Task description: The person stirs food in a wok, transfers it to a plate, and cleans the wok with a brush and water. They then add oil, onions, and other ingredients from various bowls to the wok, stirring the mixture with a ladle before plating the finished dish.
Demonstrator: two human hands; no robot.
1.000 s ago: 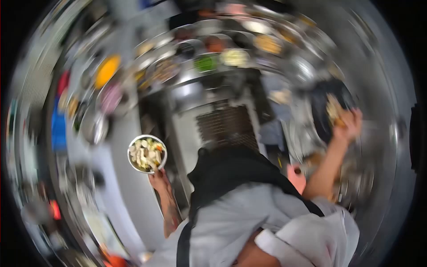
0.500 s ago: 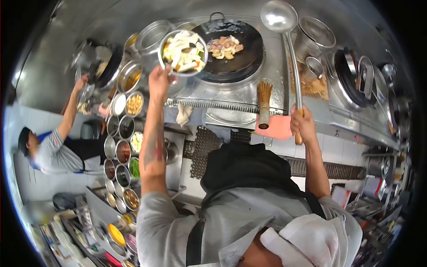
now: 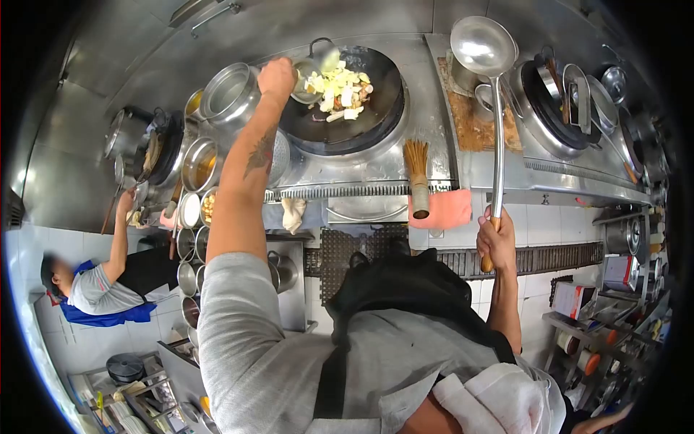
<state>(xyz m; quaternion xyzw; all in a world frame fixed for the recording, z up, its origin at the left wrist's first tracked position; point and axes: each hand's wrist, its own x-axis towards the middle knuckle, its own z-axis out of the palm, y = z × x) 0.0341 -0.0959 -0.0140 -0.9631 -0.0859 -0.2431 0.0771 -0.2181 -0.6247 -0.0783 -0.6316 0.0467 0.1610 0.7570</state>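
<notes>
Tilted over the left side of a black wok point(image 3: 343, 134), with its mouth turned toward a heap of pale, chopped food point(image 3: 343, 94): a metal bowl point(image 3: 306, 78), just to the right of the left hand point(image 3: 277, 77) and touching it. Closed tightly, with fingers curled at the bowl's left edge; exact placement of the fingertips hard to tell. Beneath the hand and forearm, beside the wok, a perforated metal utensil point(image 3: 279, 155), partly covered. Left of the hand, close by on the counter point(image 3: 426, 90), a large metal pot point(image 3: 229, 92).

To the right of the wok, wrapped in the closed fingers of the right hand point(image 3: 496, 237), the wooden-ended handle of a long ladle point(image 3: 497, 145), with its round metal cup pointing away from the body and well apart from the bowl. Between wok and ladle, near the counter's front edge, a bristled brush point(image 3: 417, 177) beside a pink cloth point(image 3: 448, 208). Behind the ladle, a worn wooden board point(image 3: 473, 123); farther right, a second wok point(image 3: 553, 123) holding utensils. At far left, reaching toward another cooking station, a co-worker point(image 3: 97, 288) in a gray shirt.
</notes>
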